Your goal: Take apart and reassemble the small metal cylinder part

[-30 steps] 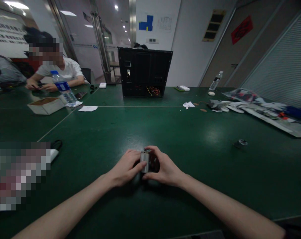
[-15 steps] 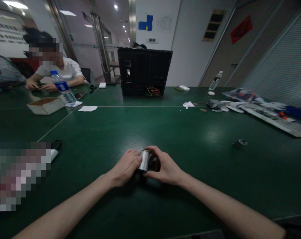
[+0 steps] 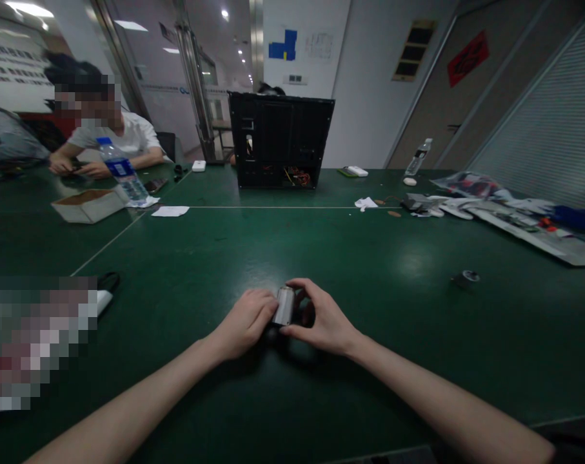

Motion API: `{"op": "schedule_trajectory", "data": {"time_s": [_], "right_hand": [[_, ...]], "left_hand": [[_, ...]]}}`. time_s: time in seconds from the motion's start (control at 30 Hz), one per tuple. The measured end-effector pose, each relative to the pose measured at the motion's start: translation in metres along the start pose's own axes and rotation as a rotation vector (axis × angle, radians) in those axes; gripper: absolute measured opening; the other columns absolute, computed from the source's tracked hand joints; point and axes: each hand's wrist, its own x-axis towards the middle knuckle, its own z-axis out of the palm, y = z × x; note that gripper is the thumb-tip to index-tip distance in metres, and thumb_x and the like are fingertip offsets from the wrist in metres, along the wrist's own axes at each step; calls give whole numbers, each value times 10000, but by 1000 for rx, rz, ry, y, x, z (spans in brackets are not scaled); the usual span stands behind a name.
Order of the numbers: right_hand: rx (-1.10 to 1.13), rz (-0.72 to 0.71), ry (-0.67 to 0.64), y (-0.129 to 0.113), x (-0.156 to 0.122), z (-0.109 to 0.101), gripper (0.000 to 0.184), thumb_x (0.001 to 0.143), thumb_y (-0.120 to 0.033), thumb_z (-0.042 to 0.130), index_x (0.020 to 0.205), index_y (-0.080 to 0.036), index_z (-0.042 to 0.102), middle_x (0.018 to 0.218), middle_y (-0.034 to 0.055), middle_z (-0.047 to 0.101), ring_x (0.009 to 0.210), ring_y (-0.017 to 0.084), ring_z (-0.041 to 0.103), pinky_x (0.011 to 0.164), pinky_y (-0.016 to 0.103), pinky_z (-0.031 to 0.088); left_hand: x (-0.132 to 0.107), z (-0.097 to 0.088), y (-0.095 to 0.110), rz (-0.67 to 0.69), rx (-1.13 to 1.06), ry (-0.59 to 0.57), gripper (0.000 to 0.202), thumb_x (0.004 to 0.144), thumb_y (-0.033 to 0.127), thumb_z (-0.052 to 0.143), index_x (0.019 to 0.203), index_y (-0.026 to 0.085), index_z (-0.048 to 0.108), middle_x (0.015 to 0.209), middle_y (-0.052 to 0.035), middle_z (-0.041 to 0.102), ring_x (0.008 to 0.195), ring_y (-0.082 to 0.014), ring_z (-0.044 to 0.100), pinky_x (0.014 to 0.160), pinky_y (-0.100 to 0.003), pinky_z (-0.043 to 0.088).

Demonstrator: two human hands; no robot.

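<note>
Between my hands is a silver, motor-like metal cylinder, with a dark lower end, slightly tilted. My left hand is closed against its left side, the thumb along the metal and the other fingers partly hidden behind it. My right hand curves around from the right, with a fingertip at the top end and the thumb at the bottom end. A gap shows between the right palm and the cylinder. Farther right, a similar short dark and silver cylinder lies on the green table, apart from my hands.
A black computer case stands at the back. To the left are an open box, a water bottle and a person seated. Bags and parts on a white board lie at right. A blurred-out object sits near left.
The silver cylinder has shifted slightly up and to the right and turned a little. My right thumb and fingers have moved with it; my left hand stays almost in place.
</note>
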Motion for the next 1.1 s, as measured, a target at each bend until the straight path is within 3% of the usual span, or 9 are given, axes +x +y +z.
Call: {"op": "schedule_trajectory", "data": {"time_s": [0.13,0.43,0.6,0.83,1.1], "right_hand": [[-22,10,17,1,0,2,675,647,-406,772,1197,-200,438,1109,78,530,917,195,550,770,324,489],[-74,-69,-27,0,-1,3,671,667,-384,765,1228,-217,437,1098,72,491,888,182,528,744,311,486],[-64,-92,-41,2,-1,3,749,636,-333,790,1267,-218,403,1140,72,488,938,188,526,770,313,490],[3,-71,-55,4,-2,5,720,686,-251,737,1308,-212,377,1198,86,527,982,195,548,816,330,486],[-28,-143,-11,-1,0,0,699,668,-248,737,1283,-196,407,1163,82,521,995,203,520,880,350,448]], "left_hand": [[2,-2,1,-87,-30,35,341,965,299,272,768,167,517,754,-27,550,737,-187,509,718,-312,377],[3,-4,1,-70,-67,-71,389,925,446,352,855,145,588,805,-39,613,758,-190,523,814,-342,386],[1,-9,6,-118,-127,-48,445,947,439,265,891,150,600,906,-62,632,856,-211,534,839,-328,382],[-3,-13,10,-125,-182,-42,426,951,416,252,879,172,594,956,-70,638,917,-221,530,879,-321,372],[-2,-5,2,-83,-150,-19,431,974,367,220,898,163,592,968,-64,625,924,-206,520,898,-342,360]]}}
